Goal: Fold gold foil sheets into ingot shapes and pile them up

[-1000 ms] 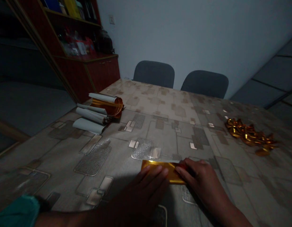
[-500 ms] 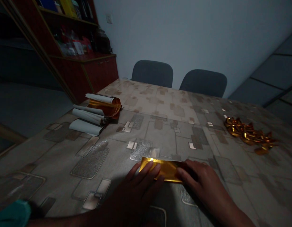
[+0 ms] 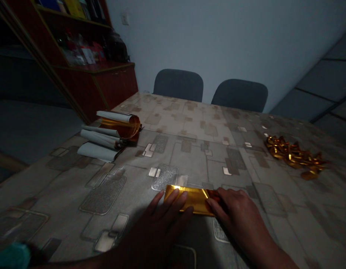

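A flat strip of gold foil paper (image 3: 196, 198) lies on the patterned table near its front. Over its left end my left hand (image 3: 164, 220) is spread, fingertips resting on the foil. The right end is pinched between the thumb and fingers of my right hand (image 3: 237, 209), and the foil there looks darker and reddish. Part of that end is hidden by the fingers.
At the left of the table (image 3: 175, 157) sits a curled stack of gold sheets with pale backs (image 3: 98, 140). Several folded gold pieces (image 3: 294, 153) are bunched at the right. Two grey chairs (image 3: 178, 85) stand behind the far edge.
The right end of the strip now shows a slanting bright line beside my right hand, as if bent up slightly. Both hands stay nearly in place; the view has shifted a little.
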### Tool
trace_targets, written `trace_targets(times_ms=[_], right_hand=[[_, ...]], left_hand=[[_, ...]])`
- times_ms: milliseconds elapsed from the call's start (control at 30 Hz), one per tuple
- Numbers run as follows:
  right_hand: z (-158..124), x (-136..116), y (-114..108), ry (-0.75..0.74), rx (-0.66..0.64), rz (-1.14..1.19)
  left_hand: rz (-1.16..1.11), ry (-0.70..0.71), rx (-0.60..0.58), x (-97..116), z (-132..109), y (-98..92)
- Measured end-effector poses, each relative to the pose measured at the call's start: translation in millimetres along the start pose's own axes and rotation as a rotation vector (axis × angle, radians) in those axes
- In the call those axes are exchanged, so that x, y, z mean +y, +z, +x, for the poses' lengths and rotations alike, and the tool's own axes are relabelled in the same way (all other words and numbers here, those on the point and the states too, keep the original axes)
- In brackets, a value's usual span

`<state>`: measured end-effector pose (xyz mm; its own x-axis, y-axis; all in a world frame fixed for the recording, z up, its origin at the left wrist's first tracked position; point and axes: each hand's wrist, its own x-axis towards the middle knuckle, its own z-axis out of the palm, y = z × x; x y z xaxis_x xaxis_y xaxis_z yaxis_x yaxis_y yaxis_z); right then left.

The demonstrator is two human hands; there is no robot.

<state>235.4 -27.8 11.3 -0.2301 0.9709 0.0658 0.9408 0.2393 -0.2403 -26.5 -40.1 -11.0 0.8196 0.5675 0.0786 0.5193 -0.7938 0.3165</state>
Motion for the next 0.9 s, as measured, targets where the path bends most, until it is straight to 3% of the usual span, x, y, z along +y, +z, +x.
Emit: trace_targets(times_ms=[200, 400, 733, 900], right_hand=[[-0.8, -1.3, 3.5, -0.012, 0.059, -0.055], [-0.5, -3.6, 2.5, -0.026, 0.079, -0.089], [2.7, -6.7, 1.2, -0.050, 0.108, -0.117], [4.6, -9.6, -3.0, -0.023, 0.071, -0.092]], left_hand=[[-0.018, -0.037, -0.038, 3.7, 1.6, -10.0], [-0.014, -0.035, -0.069, 2.2, 1.1, -6.2], [0.011, -0.001, 0.023, 2.1, -1.2, -8.3], [0.019, -0.009, 0.005, 1.5, 0.7, -4.0]])
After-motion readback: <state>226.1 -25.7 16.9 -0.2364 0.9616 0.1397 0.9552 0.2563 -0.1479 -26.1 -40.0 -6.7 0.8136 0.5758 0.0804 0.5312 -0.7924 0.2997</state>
